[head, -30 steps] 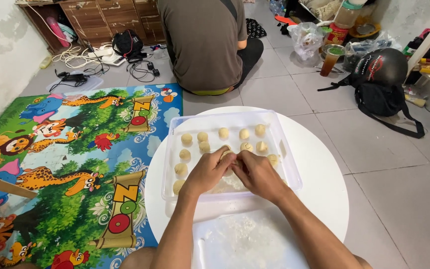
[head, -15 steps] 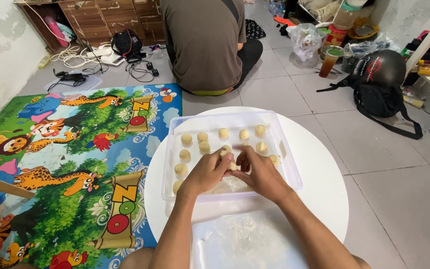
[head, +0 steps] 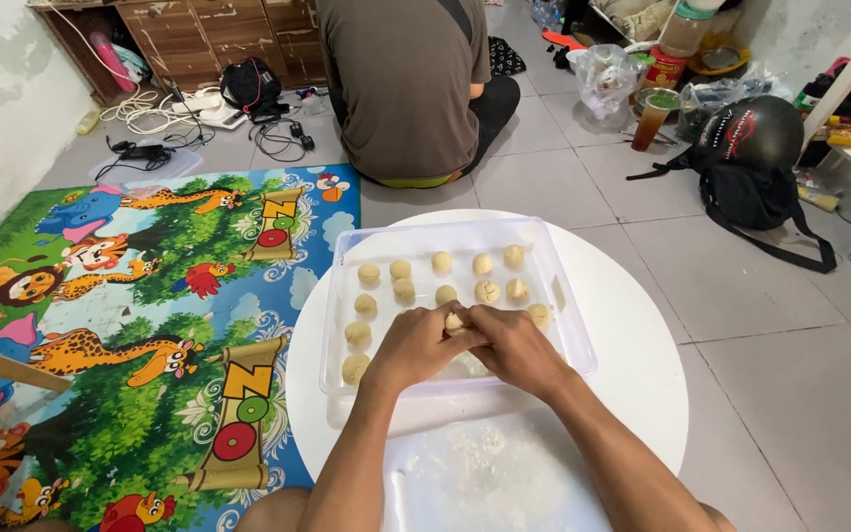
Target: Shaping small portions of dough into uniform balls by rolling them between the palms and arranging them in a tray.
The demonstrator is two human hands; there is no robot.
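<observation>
A clear plastic tray (head: pixel 563 325) rests on a round white table (head: pixel 632 365) and holds several small pale dough balls (head: pixel 403 290) in rows. My left hand (head: pixel 416 345) and my right hand (head: pixel 509 347) meet over the near middle of the tray. Their fingertips pinch one small dough piece (head: pixel 455 321) between them. More pale dough lies under my hands, mostly hidden. A second clear tray (head: pixel 494 473), dusted with white flour, sits at the table's near edge between my forearms.
A person in a brown shirt (head: pixel 406 89) sits on the floor just beyond the table, back turned. A colourful animal play mat (head: pixel 140 296) lies left. A black helmet and bag (head: pixel 751 148), drinks, bottles and cables lie on the tiled floor.
My hands have drawn closer together over the tray, and now pinch one dough piece at their fingertips.
</observation>
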